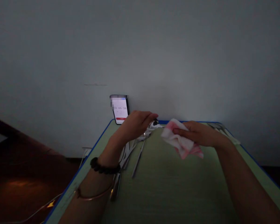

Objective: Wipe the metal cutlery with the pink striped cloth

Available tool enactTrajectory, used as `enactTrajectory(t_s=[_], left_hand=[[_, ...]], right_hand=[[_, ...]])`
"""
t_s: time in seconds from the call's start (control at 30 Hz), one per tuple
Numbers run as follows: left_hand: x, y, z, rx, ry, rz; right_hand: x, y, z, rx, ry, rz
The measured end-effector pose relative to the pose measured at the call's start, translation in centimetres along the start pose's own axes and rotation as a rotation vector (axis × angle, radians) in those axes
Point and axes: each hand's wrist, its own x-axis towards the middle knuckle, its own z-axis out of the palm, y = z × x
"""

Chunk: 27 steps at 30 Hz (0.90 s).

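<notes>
My left hand (138, 123) is closed on the bowl end of a shiny metal spoon (155, 125) held above the table's far part. A pink and white cloth (180, 140) is gripped in my right hand (199, 133), bunched where the spoon's handle runs into it, so most of that handle is hidden. Below and beside my left forearm lies a loose pile of metal cutlery (137, 163), with several handles pointing toward me. The forearm covers part of this pile.
A phone (120, 109) showing a timer leans on the wall (189, 62) at the back left. More cutlery (220, 128) lies at the back right corner. The green table (172, 193) has a blue edge. A white cable (40, 210) trails at the lower left.
</notes>
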Motion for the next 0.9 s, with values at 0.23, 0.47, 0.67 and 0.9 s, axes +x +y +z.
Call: enactTrajectory(t_s=[0.23,0.47,0.67,0.9], left_hand=[[-0.7,0.6,-1.4,0.012,0.122,-0.054],[-0.3,3.5,0.1,0.166,0.111,0.088],[-0.1,2.9,0.7,0.278,0.072,0.072],[-0.1,1.5,0.5,0.179,0.160,0.008]], right_hand=[[-1.0,-0.2,-0.8,0.012,0.007,0.022],[-0.4,-1.8,0.3,-0.027,0.024,-0.072],[1.0,-2.5,1.7,-0.058,0.151,-0.133],[-0.1,-0.2,-0.1,0.040,0.082,-0.009]])
